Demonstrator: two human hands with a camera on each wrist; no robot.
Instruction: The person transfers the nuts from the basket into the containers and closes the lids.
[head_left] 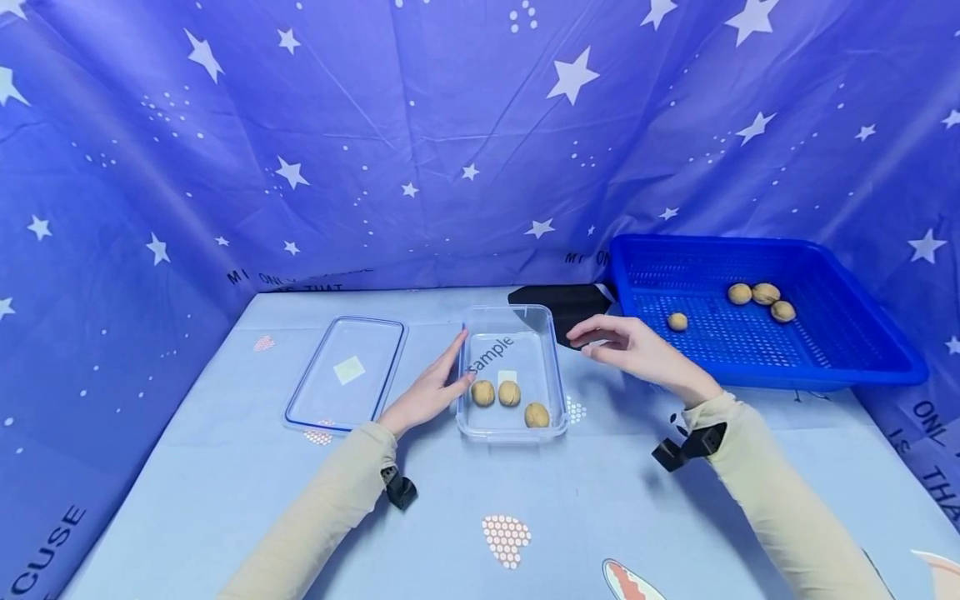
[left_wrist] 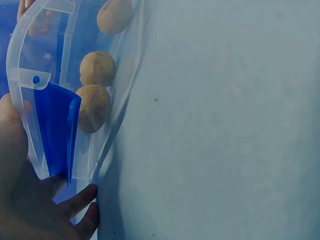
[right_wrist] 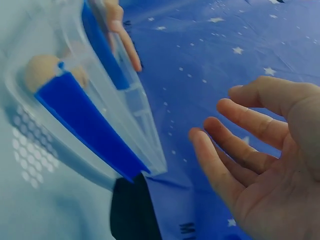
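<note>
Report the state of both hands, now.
Left hand: open, touching the side of the clear container.
Right hand: open, holding nothing, in the air beside the container.

High head view, facing forward and down across the surface point(head_left: 420, 517)
Both tilted wrist views look in close from opposite sides; all three share the clear container point(head_left: 510, 435).

The food container point(head_left: 512, 434) is clear, smooth, glossy plastic, its locking clips point(right_wrist: 90, 125) opaque plastic; the lid point(head_left: 369, 346) is see-through plastic with a paper-like label point(head_left: 349, 370). The walnuts point(head_left: 536, 415) have rough, matt, woody shells. The basket point(head_left: 765, 376) is perforated, slightly shiny plastic. The backdrop point(head_left: 420, 92) looks like creased, faintly shiny cloth, the sleeves point(head_left: 780, 492) matt cloth
</note>
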